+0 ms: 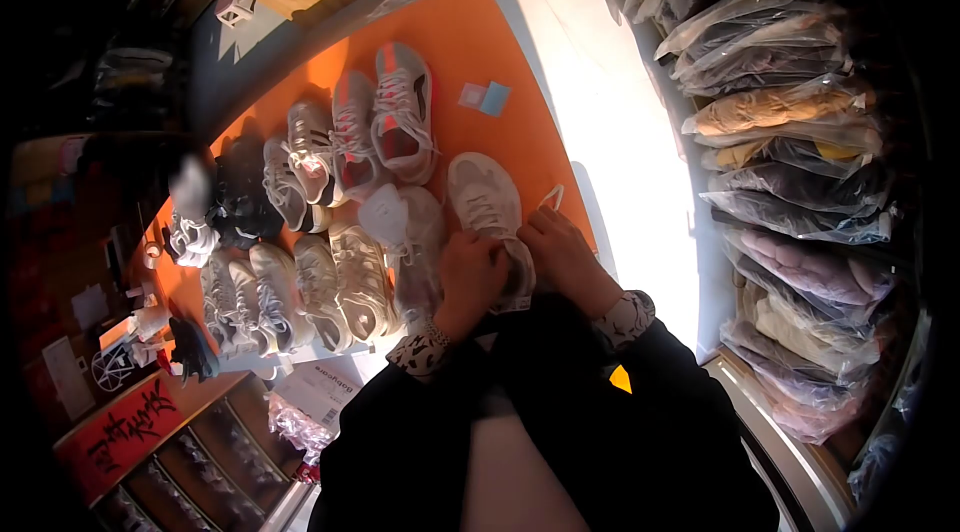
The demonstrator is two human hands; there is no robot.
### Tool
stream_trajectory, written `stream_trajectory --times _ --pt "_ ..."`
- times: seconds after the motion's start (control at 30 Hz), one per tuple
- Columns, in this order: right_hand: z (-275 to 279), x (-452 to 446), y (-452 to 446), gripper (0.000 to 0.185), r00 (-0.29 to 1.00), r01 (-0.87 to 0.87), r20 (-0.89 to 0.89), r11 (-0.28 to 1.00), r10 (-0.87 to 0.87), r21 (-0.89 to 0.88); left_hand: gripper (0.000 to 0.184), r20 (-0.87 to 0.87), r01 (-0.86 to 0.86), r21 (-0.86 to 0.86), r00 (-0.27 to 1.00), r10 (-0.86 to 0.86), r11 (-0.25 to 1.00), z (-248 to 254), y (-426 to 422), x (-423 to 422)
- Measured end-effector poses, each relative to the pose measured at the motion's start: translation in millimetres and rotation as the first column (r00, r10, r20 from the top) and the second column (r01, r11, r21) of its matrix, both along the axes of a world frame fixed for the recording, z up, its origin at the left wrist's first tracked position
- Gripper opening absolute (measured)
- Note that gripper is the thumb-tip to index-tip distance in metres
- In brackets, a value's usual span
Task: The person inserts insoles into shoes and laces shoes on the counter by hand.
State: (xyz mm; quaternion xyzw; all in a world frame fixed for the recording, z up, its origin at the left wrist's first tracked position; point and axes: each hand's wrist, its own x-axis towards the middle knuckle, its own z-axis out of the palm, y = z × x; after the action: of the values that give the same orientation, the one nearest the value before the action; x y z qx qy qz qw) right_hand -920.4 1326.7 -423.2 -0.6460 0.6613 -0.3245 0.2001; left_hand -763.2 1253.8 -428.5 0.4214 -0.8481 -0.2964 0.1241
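Observation:
A pale beige-white sneaker (486, 194) stands on the orange table (515, 147), toe pointing away from me. My left hand (474, 270) is closed at the left side of its opening, fingers curled over the tongue and upper laces; the fingertips are partly hidden. At the right edge of the same shoe, my right hand (562, 250) is pinched, with a thin white shoelace loop (553, 197) sticking up from its fingers. Left of the sneaker lies another light shoe (420, 242), with a white mask-like piece (384, 216) over its edge.
Rows of sneakers, including a grey-and-pink pair (403, 117) and black shoes (246, 197), fill the table's left side. Small blue and pink cards (494, 98) lie near the far edge. Plastic-wrapped garments (785, 117) hang along the right. A white box (318, 392) sits below left.

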Motion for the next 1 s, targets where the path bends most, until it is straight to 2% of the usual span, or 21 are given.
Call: stream_trajectory --times 0.07,0.17,0.47,0.53,0.67,0.77,0.83,0.87,0.93,1.0 --pt "1.3 -2.8 -0.6 0.013 1.000 -0.021 -0.022 0.999 0.020 -0.026 0.008 -0.007 0.008 -0.011 1.000 -0.009 1.000 -0.7 0.6 -0.4" --pt "1.4 -5.9 -0.5 0.018 0.995 -0.093 0.024 0.995 0.092 0.030 0.008 0.009 0.002 -0.007 1.000 -0.002 1.000 -1.4 0.7 -0.2" --pt "-2.0 -9.3 -4.8 0.017 0.981 -0.187 0.037 0.980 0.189 -0.062 0.006 -0.005 -0.065 0.074 0.998 0.066 0.995 -6.0 3.6 0.0" --pt "-2.3 -11.2 -6.5 0.016 0.970 -0.241 -0.031 0.967 0.239 -0.085 0.006 -0.008 -0.067 0.079 0.998 0.068 0.995 -8.8 4.1 0.6" --pt "-19.0 -5.9 -8.1 0.016 0.983 -0.183 -0.006 0.981 0.183 -0.067 0.007 -0.038 -0.066 0.105 0.997 0.070 0.992 -12.4 4.6 1.0" --pt "-26.8 2.5 -7.4 0.013 0.978 -0.200 -0.079 0.972 0.192 -0.121 0.007 -0.044 -0.075 0.098 0.996 0.079 0.992 -12.7 4.7 1.9" --pt "-27.9 8.5 -3.2 0.009 0.999 0.003 0.053 0.999 -0.001 -0.041 0.007 -0.049 -0.084 0.101 0.995 0.089 0.991 -13.2 5.7 1.7" --pt "-29.7 12.7 0.1 0.009 0.999 0.003 0.053 0.999 -0.001 -0.040 0.007 -0.057 -0.089 0.103 0.994 0.095 0.991 -13.6 6.0 1.3" --pt "-34.1 21.7 7.7 0.008 0.940 0.229 0.240 0.970 -0.241 0.077 0.007 -0.057 -0.083 0.108 0.994 0.090 0.991 -14.6 5.8 0.8" --pt "-34.9 29.1 13.3 0.012 0.918 0.277 0.256 0.952 -0.303 0.134 0.007 -0.053 -0.086 0.108 0.994 0.092 0.990 -15.2 5.1 0.2"
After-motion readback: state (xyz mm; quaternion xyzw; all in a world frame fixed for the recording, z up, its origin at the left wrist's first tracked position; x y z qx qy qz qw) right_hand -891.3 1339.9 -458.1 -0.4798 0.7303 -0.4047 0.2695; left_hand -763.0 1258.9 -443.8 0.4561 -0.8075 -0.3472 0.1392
